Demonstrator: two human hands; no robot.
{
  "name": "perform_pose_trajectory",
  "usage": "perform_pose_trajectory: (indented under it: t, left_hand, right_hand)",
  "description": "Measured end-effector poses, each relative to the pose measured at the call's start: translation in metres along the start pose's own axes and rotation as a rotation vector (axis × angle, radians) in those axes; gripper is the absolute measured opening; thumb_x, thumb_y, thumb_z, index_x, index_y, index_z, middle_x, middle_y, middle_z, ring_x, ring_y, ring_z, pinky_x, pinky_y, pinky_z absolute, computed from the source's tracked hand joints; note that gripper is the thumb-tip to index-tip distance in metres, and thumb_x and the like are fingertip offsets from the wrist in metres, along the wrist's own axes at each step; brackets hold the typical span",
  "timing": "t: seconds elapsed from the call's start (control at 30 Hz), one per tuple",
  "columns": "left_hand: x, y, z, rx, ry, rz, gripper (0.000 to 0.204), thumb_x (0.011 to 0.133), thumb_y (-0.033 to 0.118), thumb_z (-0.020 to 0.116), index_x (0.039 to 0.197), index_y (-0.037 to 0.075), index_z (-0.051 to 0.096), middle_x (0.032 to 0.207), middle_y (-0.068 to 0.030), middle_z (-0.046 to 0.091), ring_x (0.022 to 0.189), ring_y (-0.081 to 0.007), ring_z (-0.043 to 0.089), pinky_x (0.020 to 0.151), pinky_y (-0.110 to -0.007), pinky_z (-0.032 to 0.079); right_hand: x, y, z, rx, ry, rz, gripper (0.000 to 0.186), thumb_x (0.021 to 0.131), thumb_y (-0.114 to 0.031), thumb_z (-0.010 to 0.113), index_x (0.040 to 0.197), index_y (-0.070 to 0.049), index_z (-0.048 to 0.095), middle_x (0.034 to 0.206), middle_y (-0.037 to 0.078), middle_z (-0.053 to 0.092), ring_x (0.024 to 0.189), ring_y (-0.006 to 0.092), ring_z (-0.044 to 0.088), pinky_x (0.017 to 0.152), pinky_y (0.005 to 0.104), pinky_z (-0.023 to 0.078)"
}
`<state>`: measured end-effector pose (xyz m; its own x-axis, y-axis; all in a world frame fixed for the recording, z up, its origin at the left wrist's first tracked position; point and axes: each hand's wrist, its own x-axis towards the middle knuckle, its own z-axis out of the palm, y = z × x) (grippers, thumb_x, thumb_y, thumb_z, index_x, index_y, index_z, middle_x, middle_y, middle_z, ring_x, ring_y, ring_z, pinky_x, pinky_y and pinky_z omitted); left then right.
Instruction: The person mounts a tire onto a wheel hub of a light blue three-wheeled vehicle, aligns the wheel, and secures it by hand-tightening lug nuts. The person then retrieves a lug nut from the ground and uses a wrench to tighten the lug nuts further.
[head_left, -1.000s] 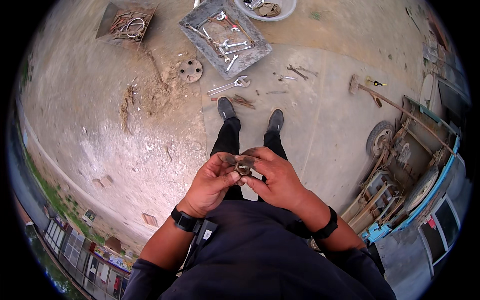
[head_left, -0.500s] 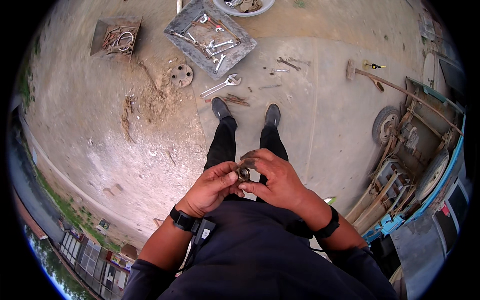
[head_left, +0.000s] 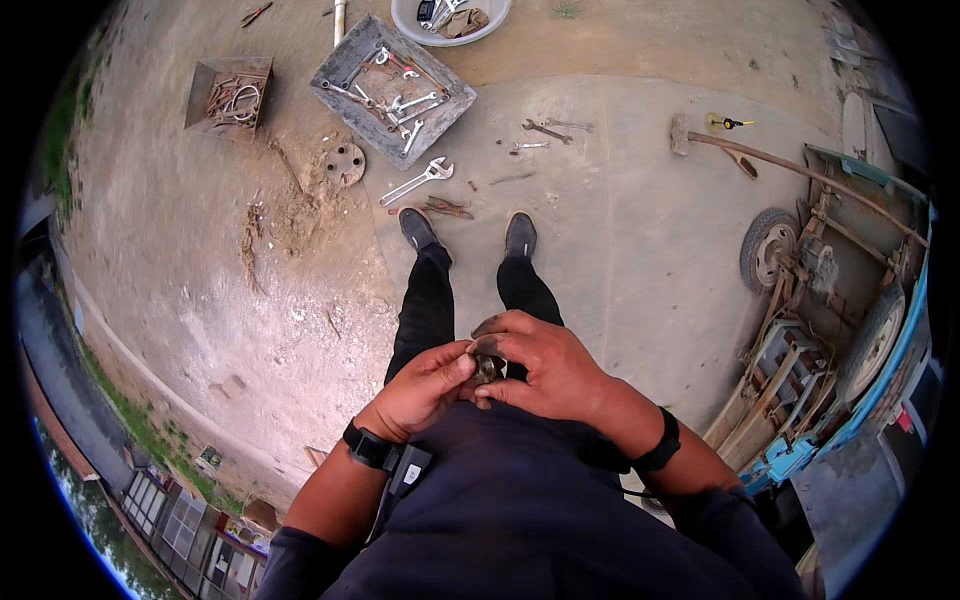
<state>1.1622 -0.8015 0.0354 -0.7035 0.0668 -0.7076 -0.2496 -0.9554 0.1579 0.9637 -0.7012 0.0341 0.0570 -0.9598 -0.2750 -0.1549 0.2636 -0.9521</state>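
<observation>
In front of my waist, both hands meet around a small, dark, greasy metal part, like a ring or nut with a rounded body. My left hand grips it from the left, its thumb pressed along the edge. From the right, the fingers of my right hand curl over the top, with the thumb below. Dark grime covers the right fingertips. Fingers hide much of the part, so its exact kind cannot be told. Beyond my shoes lies a large adjustable wrench on the ground.
A grey tray of wrenches stands ahead, beside a white basin and a rusty metal box. A round plate with holes lies nearby. To the right, a sledgehammer leans over a cart with wheels.
The metal part has turned between my fingers, and its round opening shows less plainly. Both hands stay closed on it. My view has shifted slightly, moving the ground items leftward.
</observation>
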Motion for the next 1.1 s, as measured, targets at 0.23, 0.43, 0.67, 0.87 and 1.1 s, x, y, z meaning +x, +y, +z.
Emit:
perform_pose_trajectory:
  t: [0.23, 0.43, 0.67, 0.87, 1.1]
  left_hand:
    - [-0.009, -0.022, 0.015, 0.103, 0.017, -0.011, 0.041, 0.102, 0.028, 0.056, 0.132, 0.000, 0.053, 0.112, -0.0045, 0.061, 0.098, -0.0127, 0.059, 0.088, -0.031, 0.050]
    - [-0.028, -0.030, -0.002, 0.187, 0.014, -0.033, 0.037, 0.101, 0.027, 0.058, 0.127, 0.002, 0.056, 0.107, -0.0018, 0.061, 0.096, -0.0112, 0.059, 0.088, -0.028, 0.049]
    - [-0.088, -0.034, -0.056, 0.254, 0.008, -0.016, 0.038, 0.102, 0.031, 0.055, 0.127, 0.002, 0.056, 0.106, -0.0020, 0.061, 0.098, -0.0115, 0.058, 0.090, -0.029, 0.048]
    - [-0.161, -0.038, -0.123, 0.271, 0.015, 0.039, 0.040, 0.104, 0.032, 0.051, 0.127, 0.000, 0.057, 0.112, -0.0029, 0.061, 0.105, -0.0116, 0.057, 0.095, -0.027, 0.045]
    - [-0.198, -0.040, -0.157, 0.268, -0.018, 0.068, 0.034, 0.103, 0.025, 0.054, 0.125, 0.000, 0.058, 0.111, -0.0019, 0.062, 0.102, -0.0108, 0.057, 0.093, -0.028, 0.046]
  right_hand:
    - [-0.033, 0.000, 0.012, -0.001, 0.040, -0.007, 0.041, 0.076, -0.020, 0.080, 0.111, -0.005, 0.065, 0.112, 0.011, 0.062, 0.100, 0.0297, 0.065, 0.084, 0.0371, 0.054]
    - [-0.044, -0.005, 0.045, -0.061, 0.085, -0.017, 0.043, 0.076, -0.020, 0.079, 0.114, -0.006, 0.064, 0.114, 0.011, 0.061, 0.101, 0.0297, 0.064, 0.084, 0.0374, 0.054]
    - [-0.028, -0.027, 0.122, -0.095, 0.071, 0.008, 0.043, 0.076, -0.019, 0.078, 0.115, -0.008, 0.064, 0.115, 0.010, 0.061, 0.102, 0.0294, 0.064, 0.085, 0.0373, 0.054]
    - [0.004, -0.060, 0.199, -0.130, 0.013, -0.070, 0.042, 0.076, -0.016, 0.077, 0.114, -0.008, 0.064, 0.117, 0.010, 0.060, 0.101, 0.0290, 0.064, 0.084, 0.0368, 0.055]
    - [0.019, -0.089, 0.239, -0.222, -0.006, -0.080, 0.043, 0.074, -0.016, 0.078, 0.113, -0.008, 0.063, 0.116, 0.010, 0.059, 0.100, 0.0292, 0.064, 0.083, 0.0374, 0.055]
